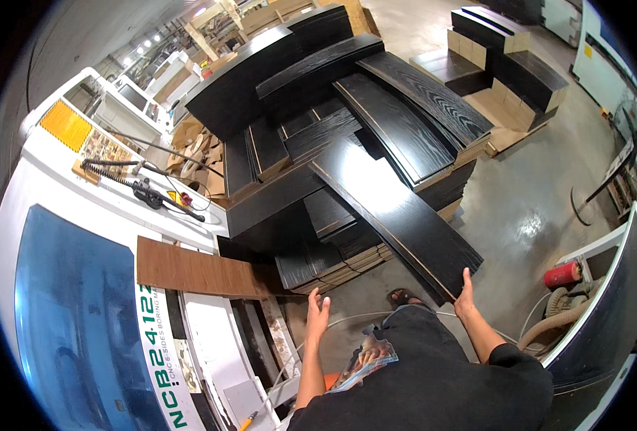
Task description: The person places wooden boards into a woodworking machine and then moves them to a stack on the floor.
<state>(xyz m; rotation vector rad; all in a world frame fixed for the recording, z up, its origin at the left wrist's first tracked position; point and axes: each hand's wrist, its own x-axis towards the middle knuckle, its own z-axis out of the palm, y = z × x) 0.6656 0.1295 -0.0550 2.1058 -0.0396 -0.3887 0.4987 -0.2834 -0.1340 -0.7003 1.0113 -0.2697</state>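
Note:
A long black wood-grain panel (412, 219) slants toward me across the stacks, a bright glare on its far half. At its near right end my right hand (466, 298) grips the corner, thumb up along the edge and the other fingers mostly hidden. A second dark board edge shows just beneath that panel. My left hand (318, 314) is raised with its fingers apart and holds nothing. Just beyond it lies the end of a brown wood-grain board (203, 267), which sticks out from the white machine.
Stacks of black panels (397, 129) fill the middle, some standing on edge. Further panel stacks (505, 72) rest at the far right. The white machine (53, 165) with a blue window runs along my left. A red cylinder (563, 274) and hoses are at right, near a curved dark cover.

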